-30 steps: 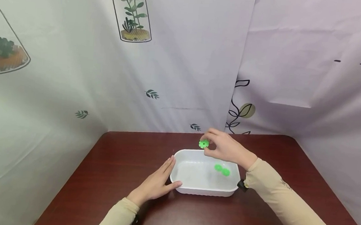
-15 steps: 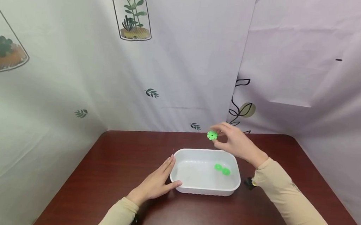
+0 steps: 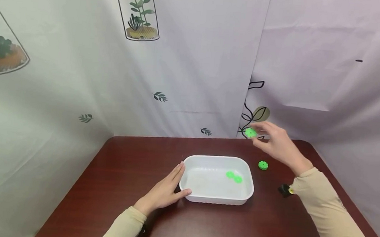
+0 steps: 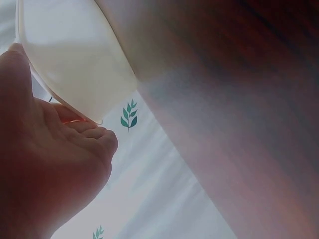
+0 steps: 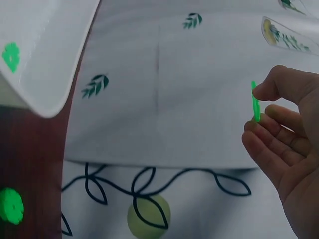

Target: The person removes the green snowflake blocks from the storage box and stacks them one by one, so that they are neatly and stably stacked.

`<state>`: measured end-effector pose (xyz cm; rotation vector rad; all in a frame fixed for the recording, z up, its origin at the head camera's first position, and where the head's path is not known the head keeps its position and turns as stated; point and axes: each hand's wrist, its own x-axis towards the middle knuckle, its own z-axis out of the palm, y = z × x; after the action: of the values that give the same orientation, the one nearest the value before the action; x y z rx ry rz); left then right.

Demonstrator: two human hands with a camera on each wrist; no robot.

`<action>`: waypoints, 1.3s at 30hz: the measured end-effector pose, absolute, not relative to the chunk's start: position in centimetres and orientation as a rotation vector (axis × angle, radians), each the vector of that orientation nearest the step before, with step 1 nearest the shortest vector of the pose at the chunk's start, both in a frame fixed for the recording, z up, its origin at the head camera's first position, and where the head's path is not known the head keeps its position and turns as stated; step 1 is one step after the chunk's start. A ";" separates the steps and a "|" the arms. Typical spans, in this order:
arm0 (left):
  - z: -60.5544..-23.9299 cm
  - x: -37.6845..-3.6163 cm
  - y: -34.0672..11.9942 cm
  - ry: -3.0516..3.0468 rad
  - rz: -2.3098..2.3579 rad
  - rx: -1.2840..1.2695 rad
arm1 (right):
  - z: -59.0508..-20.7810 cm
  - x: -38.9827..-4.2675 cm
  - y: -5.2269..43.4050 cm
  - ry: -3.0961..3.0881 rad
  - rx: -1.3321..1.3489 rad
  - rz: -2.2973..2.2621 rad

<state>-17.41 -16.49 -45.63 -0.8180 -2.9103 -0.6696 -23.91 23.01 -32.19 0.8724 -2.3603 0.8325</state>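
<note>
My right hand (image 3: 279,146) pinches a green notched plastic disc (image 3: 250,132) between thumb and fingers, raised behind and to the right of the white basin (image 3: 216,200). Edge-on in the right wrist view, that disc (image 5: 255,102) looks thin. Two more green discs lie side by side on the basin floor, a left disc (image 3: 230,174) and a right disc (image 3: 237,179). Beside the basin's right end sits a small stack of green discs (image 3: 263,165). My left hand (image 3: 162,195) rests at the basin's left end, fingers straight along the wall, thumb over the near rim.
The basin stands on a dark red-brown table (image 3: 132,166). Pale printed cloth (image 3: 193,78) hangs behind the table and at both sides. A small black thing (image 3: 284,190) shows by the right sleeve's cuff.
My right hand has carried the pinched disc up and to the right, from above the basin's far rim. The stack of discs has come into sight. My left hand stays put.
</note>
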 end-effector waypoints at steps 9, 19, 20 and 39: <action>-45.6 -17.5 -16.6 -2.913 -0.672 -0.820 | -30.7 -23.4 25.9 -2.307 0.774 0.816; -45.4 -17.5 -16.6 -2.936 -0.662 -0.804 | -30.4 -23.1 27.8 -2.342 0.671 0.805; -45.4 -17.4 -16.5 -2.937 -0.663 -0.803 | -30.5 -23.1 27.9 -2.343 0.668 0.815; -45.5 -17.4 -16.5 -2.925 -0.678 -0.815 | -34.8 -24.6 29.1 -2.496 0.601 0.865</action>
<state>-17.43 -16.47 -45.54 -0.8153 -2.9248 -0.6781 -24.60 29.14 -34.83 0.6015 -2.4962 0.8654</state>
